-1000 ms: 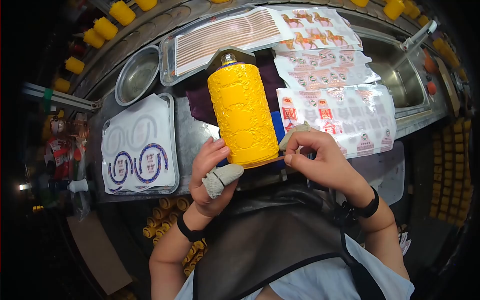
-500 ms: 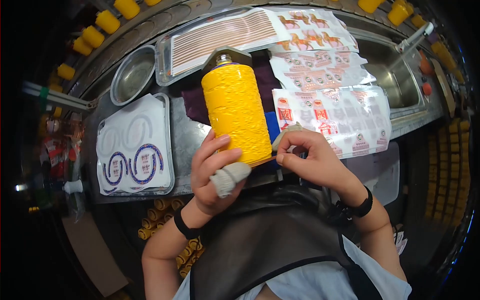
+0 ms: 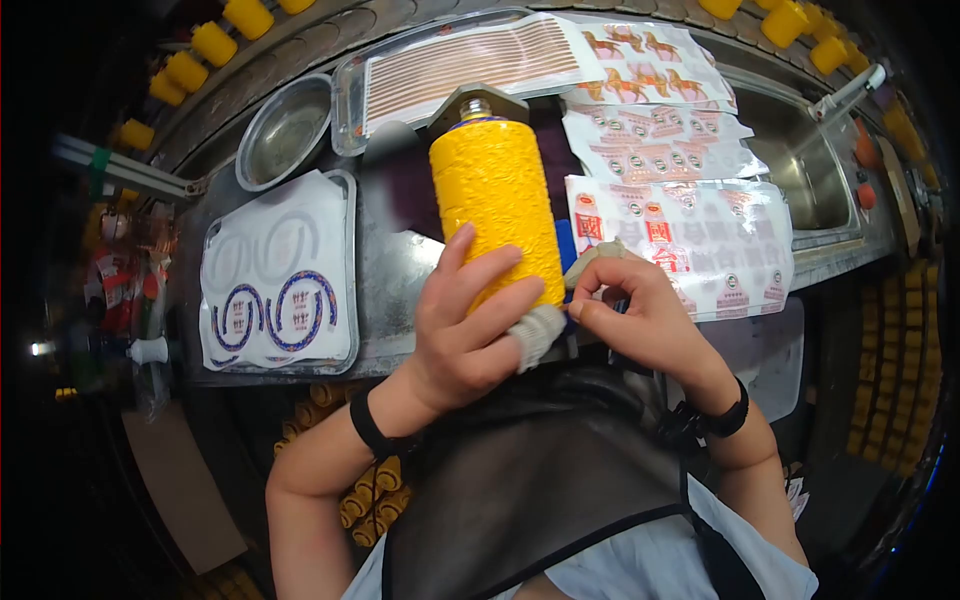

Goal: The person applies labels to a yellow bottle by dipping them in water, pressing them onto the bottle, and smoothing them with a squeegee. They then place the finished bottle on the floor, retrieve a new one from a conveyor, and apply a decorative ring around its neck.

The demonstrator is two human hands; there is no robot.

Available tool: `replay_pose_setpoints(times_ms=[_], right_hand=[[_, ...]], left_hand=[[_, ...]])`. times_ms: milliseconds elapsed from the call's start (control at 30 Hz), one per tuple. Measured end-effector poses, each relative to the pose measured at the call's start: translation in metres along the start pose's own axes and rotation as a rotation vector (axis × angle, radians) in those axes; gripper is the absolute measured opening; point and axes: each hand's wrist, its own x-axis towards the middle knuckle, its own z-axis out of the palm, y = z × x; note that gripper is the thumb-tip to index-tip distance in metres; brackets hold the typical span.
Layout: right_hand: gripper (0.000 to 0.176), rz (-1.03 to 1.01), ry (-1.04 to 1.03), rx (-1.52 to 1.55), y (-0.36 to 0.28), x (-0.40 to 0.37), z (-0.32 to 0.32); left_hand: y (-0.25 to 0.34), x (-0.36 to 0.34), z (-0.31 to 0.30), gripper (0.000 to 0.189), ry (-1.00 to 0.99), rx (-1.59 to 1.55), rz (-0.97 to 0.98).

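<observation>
A yellow bottle (image 3: 493, 205) with a rough, textured surface lies tilted in front of me, its metallic neck pointing away. My left hand (image 3: 470, 318) is wrapped over the lower left of the bottle, fingers against its side, with a pale cloth cover (image 3: 540, 335) on a finger. Close to the bottle's base, my right hand (image 3: 635, 312) pinches the end of a thin brown strip (image 3: 564, 308). Most of that strip is hidden behind my left fingers. Another pale cover (image 3: 598, 258) is on a right finger. Dark cloth (image 3: 410, 205) lies beneath the bottle.
Left is a tray (image 3: 352, 270) with printed decal sheets; a metal bowl (image 3: 285, 135) stands behind it. Striped strips (image 3: 470, 65) lie on a rear tray. More decal sheets (image 3: 690, 245) are on the right, beside a sink (image 3: 815, 180). Yellow bottles (image 3: 213, 43) line the back.
My left hand has slid right along the bottle's base toward my right hand, its fingers now lying farther over the bottle. Less of the brown strip shows. The whole view has shifted slightly.
</observation>
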Motion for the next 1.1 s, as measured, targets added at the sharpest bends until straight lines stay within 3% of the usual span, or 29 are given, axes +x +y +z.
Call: replay_pose_setpoints(times_ms=[33,100,167,267,400,500,633,767,900,933,1033,1100], right_hand=[[0.008,0.001,-0.009,-0.014,-0.001,-0.002,-0.002],[0.009,-0.004,0.005,-0.041,-0.004,-0.004,-0.003],[0.009,-0.065,0.008,-0.061,-0.004,-0.003,-0.001],[0.009,-0.002,-0.001,-0.047,-0.005,-0.003,-0.007],[0.009,0.014,0.013,-0.022,-0.001,-0.001,-0.004],[0.010,0.013,-0.004,-0.031,-0.001,0.002,-0.003],[0.010,-0.025,-0.002,-0.067,0.000,0.000,0.001],[0.013,0.034,0.037,-0.009,0.001,0.002,-0.003],[0.013,0.048,0.036,-0.004,0.001,0.002,-0.002],[0.013,0.049,0.006,-0.014,-0.001,0.002,-0.003],[0.012,0.026,-0.009,-0.039,-0.005,-0.001,-0.003],[0.013,-0.047,0.023,-0.069,-0.002,0.000,-0.001]], left_hand=[[0.000,-0.004,0.001,0.023,0.031,-0.048,-0.012],[0.010,-0.017,0.008,0.029,0.197,-0.074,-0.220],[0.010,-0.031,0.006,0.027,0.179,-0.116,-0.293],[0.009,-0.021,-0.001,0.023,0.079,0.006,-0.188],[0.006,0.006,-0.003,0.032,-0.075,0.005,-0.015],[0.003,-0.003,-0.003,0.024,0.006,-0.021,-0.042],[0.017,-0.033,0.005,0.034,0.213,-0.162,-0.426],[0.008,-0.012,-0.006,0.038,-0.016,0.089,-0.088],[0.001,-0.003,0.000,0.022,0.043,-0.027,-0.044],[0.002,-0.009,-0.001,0.024,0.052,-0.037,-0.086],[0.019,-0.033,0.007,0.028,0.231,-0.177,-0.471],[0.018,-0.038,0.006,0.032,0.204,-0.155,-0.429]])
